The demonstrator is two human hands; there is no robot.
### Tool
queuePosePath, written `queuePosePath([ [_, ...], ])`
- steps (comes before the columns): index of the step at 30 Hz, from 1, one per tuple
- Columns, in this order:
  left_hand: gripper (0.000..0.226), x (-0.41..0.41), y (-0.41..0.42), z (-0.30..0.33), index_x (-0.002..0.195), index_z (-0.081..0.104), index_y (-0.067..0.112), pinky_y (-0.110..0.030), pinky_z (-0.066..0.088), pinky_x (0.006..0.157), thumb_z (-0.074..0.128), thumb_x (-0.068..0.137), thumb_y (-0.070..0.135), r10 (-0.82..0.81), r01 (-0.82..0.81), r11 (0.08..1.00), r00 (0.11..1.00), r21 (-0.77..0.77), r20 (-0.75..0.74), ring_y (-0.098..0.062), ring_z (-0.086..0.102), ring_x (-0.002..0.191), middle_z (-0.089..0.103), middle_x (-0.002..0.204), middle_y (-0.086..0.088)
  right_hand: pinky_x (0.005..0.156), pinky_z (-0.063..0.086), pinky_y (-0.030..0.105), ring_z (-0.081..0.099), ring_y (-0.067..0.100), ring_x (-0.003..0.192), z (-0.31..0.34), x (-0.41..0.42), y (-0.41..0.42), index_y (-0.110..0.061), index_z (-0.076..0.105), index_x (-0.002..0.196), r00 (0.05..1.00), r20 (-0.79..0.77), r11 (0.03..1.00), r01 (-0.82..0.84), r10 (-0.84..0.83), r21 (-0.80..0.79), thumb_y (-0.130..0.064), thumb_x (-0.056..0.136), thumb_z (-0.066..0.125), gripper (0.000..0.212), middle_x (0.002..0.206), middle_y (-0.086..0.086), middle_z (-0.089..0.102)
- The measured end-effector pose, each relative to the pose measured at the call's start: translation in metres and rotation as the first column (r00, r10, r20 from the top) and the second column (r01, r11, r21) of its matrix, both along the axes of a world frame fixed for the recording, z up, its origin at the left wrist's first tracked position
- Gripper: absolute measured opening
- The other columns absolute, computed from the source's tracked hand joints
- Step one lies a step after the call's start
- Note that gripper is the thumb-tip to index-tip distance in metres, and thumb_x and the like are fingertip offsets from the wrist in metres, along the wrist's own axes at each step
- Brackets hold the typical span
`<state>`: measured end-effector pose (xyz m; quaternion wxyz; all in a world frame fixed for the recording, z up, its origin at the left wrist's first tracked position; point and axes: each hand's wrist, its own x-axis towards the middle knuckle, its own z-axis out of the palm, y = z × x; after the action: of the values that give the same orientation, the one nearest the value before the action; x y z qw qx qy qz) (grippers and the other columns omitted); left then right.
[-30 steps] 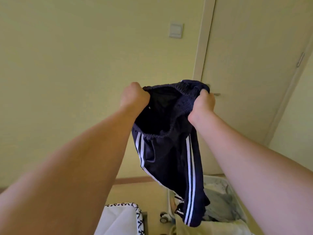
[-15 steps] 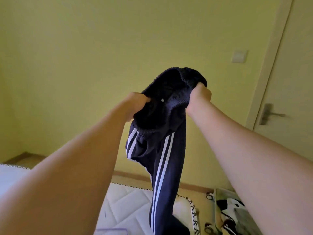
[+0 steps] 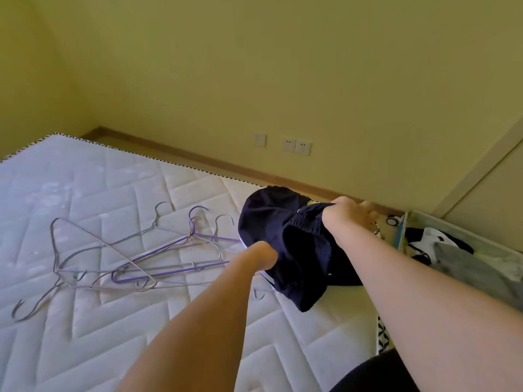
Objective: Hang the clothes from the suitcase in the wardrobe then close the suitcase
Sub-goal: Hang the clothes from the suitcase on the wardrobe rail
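Dark navy track pants (image 3: 285, 239) with white side stripes lie bunched on the right part of a white quilted mattress (image 3: 113, 321). My right hand (image 3: 346, 215) grips their elastic waistband at the far edge. My left hand (image 3: 264, 254) is tucked into the near side of the fabric, fingers hidden by it. Several wire hangers (image 3: 135, 250), grey and purple, lie tangled on the mattress to the left of the pants. The open suitcase (image 3: 418, 219) sits on the floor at the right, with white, black and grey clothes (image 3: 458, 261) inside. The wardrobe is out of view.
A yellow wall with a switch and two sockets (image 3: 295, 145) runs behind the mattress, with a wooden skirting board along the floor. A door frame (image 3: 481, 171) rises at the far right. A suitcase wheel (image 3: 392, 220) shows beside the mattress corner.
The view swung left and down from the door to the mattress. The pants went from being held up in the air by both hands to lying bunched on the mattress beside the hangers.
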<state>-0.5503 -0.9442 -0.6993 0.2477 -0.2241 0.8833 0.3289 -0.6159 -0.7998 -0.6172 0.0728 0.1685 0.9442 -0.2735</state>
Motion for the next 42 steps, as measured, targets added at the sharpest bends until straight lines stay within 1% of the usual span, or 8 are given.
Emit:
queuePosePath([
  [5, 0.048, -0.003, -0.065, -0.044, 0.137, 0.045, 0.013, -0.045, 0.042, 0.104, 0.041, 0.092, 0.029, 0.084, -0.074, 0.965, 0.996, -0.253, 0.027, -0.035, 0.049, 0.123, 0.047, 0.14, -0.014, 0.089, 0.047, 0.036, 0.054, 0.037, 0.108, -0.026, 0.012, -0.022, -0.015, 0.056, 0.122, 0.93, -0.025, 0.928, -0.362, 0.366, 0.092, -0.009, 0.092, 0.045, 0.032, 0.132, 0.013, 0.04],
  [12, 0.075, 0.015, -0.109, -0.079, 0.155, 0.002, 0.015, -0.05, 0.001, 0.12, 0.04, 0.091, 0.025, 0.248, -0.233, 0.877, 0.969, -0.421, -0.019, -0.035, -0.008, 0.149, -0.005, 0.162, -0.015, 0.105, 0.041, 0.042, 0.038, 0.033, 0.131, -0.074, 0.025, -0.039, -0.021, 0.023, 0.149, 0.693, 0.252, 0.692, -0.714, 0.675, 0.11, -0.028, 0.094, 0.055, 0.064, 0.148, 0.011, 0.028],
  [18, 0.074, 0.004, -0.138, -0.089, 0.154, 0.006, 0.013, -0.047, 0.001, 0.12, 0.035, 0.087, 0.023, 0.335, -0.316, 0.871, 0.942, -0.375, -0.017, -0.032, 0.007, 0.148, 0.013, 0.16, -0.012, 0.115, 0.023, 0.049, 0.016, 0.033, 0.143, -0.095, 0.027, -0.048, -0.026, 0.008, 0.153, 0.596, 0.243, 0.469, -0.775, 0.766, 0.423, -0.061, 0.086, 0.053, 0.088, 0.157, 0.009, 0.011],
  [21, 0.061, 0.0, -0.146, -0.087, 0.145, 0.026, 0.006, -0.046, 0.019, 0.115, 0.036, 0.086, 0.02, 0.349, -0.356, 0.856, 0.933, -0.376, -0.087, -0.036, 0.03, 0.137, 0.034, 0.146, -0.017, 0.116, 0.015, 0.05, 0.012, 0.033, 0.143, -0.1, 0.029, -0.053, -0.027, 0.003, 0.154, 0.48, 0.264, 0.299, -0.804, 0.837, 0.514, -0.075, 0.08, 0.047, 0.099, 0.158, 0.008, 0.006],
  [25, 0.037, 0.005, -0.151, -0.082, 0.126, 0.038, 0.004, -0.044, 0.042, 0.092, 0.04, 0.089, 0.008, 0.369, -0.395, 0.883, 0.918, -0.255, -0.145, -0.039, 0.053, 0.115, 0.055, 0.126, -0.019, 0.114, 0.018, 0.05, 0.021, 0.035, 0.14, -0.102, 0.029, -0.061, -0.024, 0.018, 0.151, 0.462, 0.354, 0.162, -0.764, 0.814, 0.625, -0.051, 0.088, 0.056, 0.078, 0.153, 0.011, 0.021],
  [35, 0.037, 0.038, -0.124, -0.088, 0.127, 0.037, 0.008, -0.041, 0.046, 0.077, 0.041, 0.09, 0.005, 0.483, -0.497, 0.864, 0.864, -0.079, -0.143, -0.036, 0.058, 0.098, 0.058, 0.111, -0.018, 0.09, 0.043, 0.037, 0.05, 0.03, 0.118, -0.087, 0.014, -0.049, -0.014, 0.044, 0.126, 0.629, 0.286, 0.406, -0.721, 0.723, 0.561, -0.028, 0.097, 0.041, 0.033, 0.132, 0.012, 0.049],
  [40, 0.063, 0.037, -0.127, -0.076, 0.148, 0.009, 0.008, -0.041, 0.052, 0.083, 0.043, 0.094, 0.004, 0.791, -0.797, 0.601, 0.585, 0.052, -0.18, -0.036, 0.057, 0.101, 0.053, 0.114, -0.013, 0.062, 0.041, 0.031, 0.054, 0.028, 0.081, -0.076, 0.006, -0.041, -0.008, 0.046, 0.119, 0.751, 0.26, 0.584, -0.644, 0.607, 0.495, -0.038, 0.097, 0.041, 0.037, 0.11, 0.011, 0.061],
  [42, 0.055, 0.038, -0.134, -0.067, 0.146, 0.018, 0.004, -0.042, 0.056, 0.081, 0.042, 0.096, 0.007, 0.802, -0.801, 0.593, 0.581, 0.076, -0.139, -0.034, 0.061, 0.101, 0.055, 0.117, -0.014, 0.061, 0.04, 0.03, 0.053, 0.028, 0.079, -0.07, 0.003, -0.036, -0.008, 0.046, 0.12, 0.769, 0.261, 0.587, -0.621, 0.583, 0.519, -0.043, 0.098, 0.04, 0.042, 0.108, 0.012, 0.061],
])
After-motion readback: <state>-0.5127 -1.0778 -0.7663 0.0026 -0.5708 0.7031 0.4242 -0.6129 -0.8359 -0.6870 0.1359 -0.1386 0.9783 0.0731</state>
